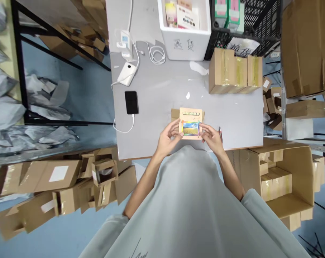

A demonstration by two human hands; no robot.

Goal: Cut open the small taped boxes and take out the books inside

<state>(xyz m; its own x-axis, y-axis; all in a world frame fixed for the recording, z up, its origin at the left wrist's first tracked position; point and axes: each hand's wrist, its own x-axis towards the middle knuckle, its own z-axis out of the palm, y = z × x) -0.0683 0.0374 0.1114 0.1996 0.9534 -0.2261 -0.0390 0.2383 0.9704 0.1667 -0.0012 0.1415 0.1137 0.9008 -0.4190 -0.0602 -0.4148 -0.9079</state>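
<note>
Between my two hands is a small tan printed box with a picture of blue sky and a yellow field on its face. My left hand grips its left edge, thumb on the front. On the right edge, my right hand holds it with the fingertips. Behind it lies a piece of brown cardboard, mostly covered, so I cannot tell its full shape. Pens lie just beyond my right hand.
On the grey table are a black phone on a cable, a white power bank and a power strip. A white foam box, black crate and taped cartons stand farther back. Open cardboard boxes flank the table.
</note>
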